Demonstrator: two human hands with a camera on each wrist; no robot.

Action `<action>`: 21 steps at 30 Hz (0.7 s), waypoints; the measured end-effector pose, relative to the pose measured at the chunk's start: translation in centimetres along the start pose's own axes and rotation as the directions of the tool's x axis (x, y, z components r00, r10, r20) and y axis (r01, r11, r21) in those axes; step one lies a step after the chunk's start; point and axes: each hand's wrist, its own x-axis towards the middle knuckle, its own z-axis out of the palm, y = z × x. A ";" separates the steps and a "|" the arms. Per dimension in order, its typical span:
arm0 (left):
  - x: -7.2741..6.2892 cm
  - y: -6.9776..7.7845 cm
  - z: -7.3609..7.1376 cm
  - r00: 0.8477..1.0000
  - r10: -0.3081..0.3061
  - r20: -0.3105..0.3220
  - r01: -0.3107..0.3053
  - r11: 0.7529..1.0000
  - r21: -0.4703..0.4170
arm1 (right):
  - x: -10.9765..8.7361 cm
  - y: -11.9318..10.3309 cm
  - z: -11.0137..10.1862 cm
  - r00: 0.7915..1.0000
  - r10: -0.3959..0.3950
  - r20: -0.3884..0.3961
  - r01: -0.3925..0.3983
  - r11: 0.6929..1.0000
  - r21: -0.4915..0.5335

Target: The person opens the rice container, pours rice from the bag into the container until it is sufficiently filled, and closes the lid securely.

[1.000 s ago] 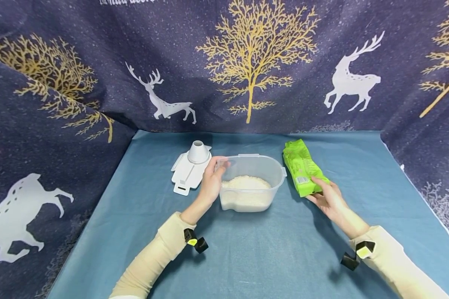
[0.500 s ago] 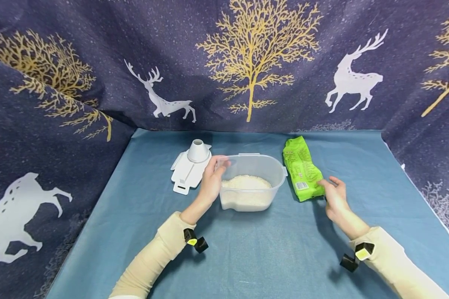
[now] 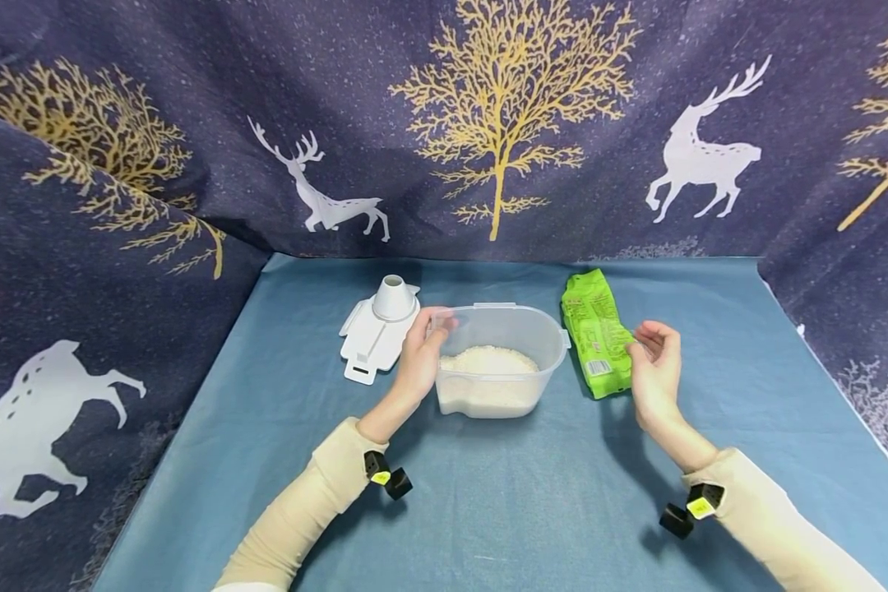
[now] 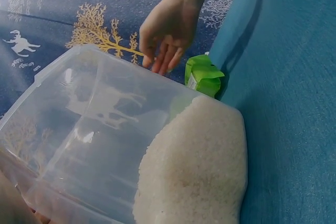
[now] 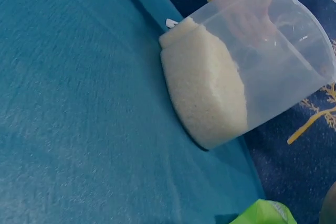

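Head view is showing the white lid (image 3: 377, 341) whole; left wrist view is showing a gap between the loosely curved right hand (image 3: 654, 370) and the green bag (image 3: 594, 329). The left hand (image 3: 419, 353) is gripping a tub (image 3: 496, 327) of rice (image 3: 488, 360) on the blue-clothed table (image 3: 503, 510), a deer-printed curtain (image 3: 599, 197) hanging behind.

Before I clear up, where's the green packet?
In the head view, the green packet lies on the blue cloth, right of the clear container, near the right hand.

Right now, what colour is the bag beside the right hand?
The bag is bright green; it shows best in the head view.
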 end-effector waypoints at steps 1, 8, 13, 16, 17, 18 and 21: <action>0.0 0.0 0.0 1.000 0.000 0.001 0.000 1.000 0.004 | 0.0 -0.1 0.2 1.000 -0.017 0.012 0.017 1.000 0.023; 0.1 0.2 0.0 1.000 0.000 0.005 0.000 1.000 0.014 | -0.5 -0.8 1.5 0.997 -0.045 0.066 0.035 0.990 0.139; 0.1 0.3 -0.1 1.000 -0.003 0.022 0.002 0.999 0.050 | -0.8 -1.3 2.6 0.987 -0.074 0.142 0.050 0.985 0.163; 0.1 0.4 -0.4 0.999 -0.009 0.042 0.004 0.995 0.103 | -1.1 -1.6 3.2 0.971 -0.094 0.219 0.053 0.981 0.186; 0.1 0.4 -0.5 0.999 -0.008 0.047 0.001 0.992 0.129 | -1.2 -1.7 3.4 0.963 -0.100 0.248 0.050 0.978 0.202; 0.1 0.5 -0.6 0.998 -0.007 0.054 -0.001 0.989 0.151 | -1.3 -1.8 3.6 0.955 -0.105 0.278 0.044 0.975 0.217; 0.1 0.6 -0.8 0.997 -0.002 0.074 -0.015 0.976 0.218 | -1.5 -2.0 4.3 0.925 -0.115 0.363 0.021 0.967 0.254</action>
